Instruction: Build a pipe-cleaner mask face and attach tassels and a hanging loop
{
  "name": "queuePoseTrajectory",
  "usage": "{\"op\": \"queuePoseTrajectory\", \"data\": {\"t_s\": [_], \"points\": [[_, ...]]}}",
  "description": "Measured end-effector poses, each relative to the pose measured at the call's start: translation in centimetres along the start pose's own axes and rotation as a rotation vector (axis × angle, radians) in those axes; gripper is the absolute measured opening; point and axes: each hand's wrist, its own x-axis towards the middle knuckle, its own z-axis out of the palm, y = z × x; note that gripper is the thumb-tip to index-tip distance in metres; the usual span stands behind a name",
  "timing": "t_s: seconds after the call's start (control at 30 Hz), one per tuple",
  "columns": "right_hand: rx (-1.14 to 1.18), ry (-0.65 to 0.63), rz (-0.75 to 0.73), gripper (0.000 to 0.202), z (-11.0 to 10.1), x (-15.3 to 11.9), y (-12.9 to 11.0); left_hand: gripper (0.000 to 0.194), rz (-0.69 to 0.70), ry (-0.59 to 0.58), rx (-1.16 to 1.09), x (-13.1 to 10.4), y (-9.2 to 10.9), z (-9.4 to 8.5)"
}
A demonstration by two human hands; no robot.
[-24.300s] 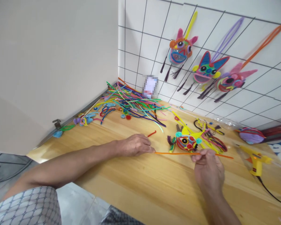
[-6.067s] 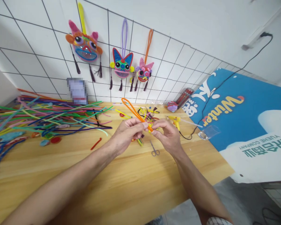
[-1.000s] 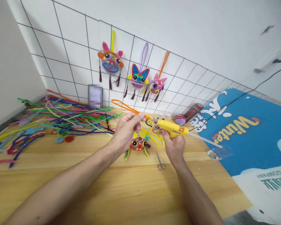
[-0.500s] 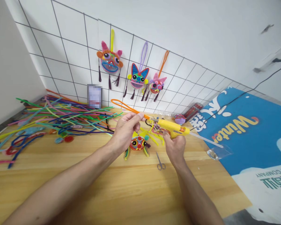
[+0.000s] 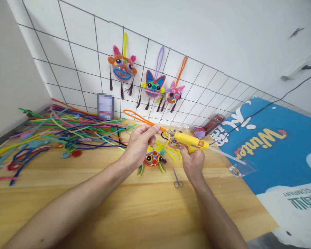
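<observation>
My left hand (image 5: 141,141) pinches an orange pipe cleaner (image 5: 136,116) bent into a long loop, which points up and left. A yellow hot glue gun (image 5: 188,139) is in the closed grip of my right hand (image 5: 194,162). Its nozzle is at the twisted end of the pipe cleaner; whether they touch I cannot tell. A clear glue stick (image 5: 226,154) juts from the gun's back. Below the hands, a round red and yellow face ornament (image 5: 152,158) lies on the table, partly hidden by my left hand. Small scissors (image 5: 178,180) lie to its right.
Many coloured pipe cleaners (image 5: 80,128) are heaped at the left. Several face ornaments (image 5: 152,86) hang on the wall grid. A black cord (image 5: 269,102) runs from the gun to the wall. A blue printed board (image 5: 280,148) and a plastic bag (image 5: 239,169) are at the right.
My right hand and the glue gun have shifted very slightly left. The pipe cleaner and my left hand hold nearly the same place.
</observation>
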Motion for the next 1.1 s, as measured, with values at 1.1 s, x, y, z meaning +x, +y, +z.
{"op": "queuePoseTrajectory", "data": {"t_s": [1.1], "points": [[-0.041, -0.019, -0.004, 0.030, -0.24, 0.25, 0.29, 0.029, 0.083, 0.054, 0.152, 0.30, -0.34, -0.15]]}}
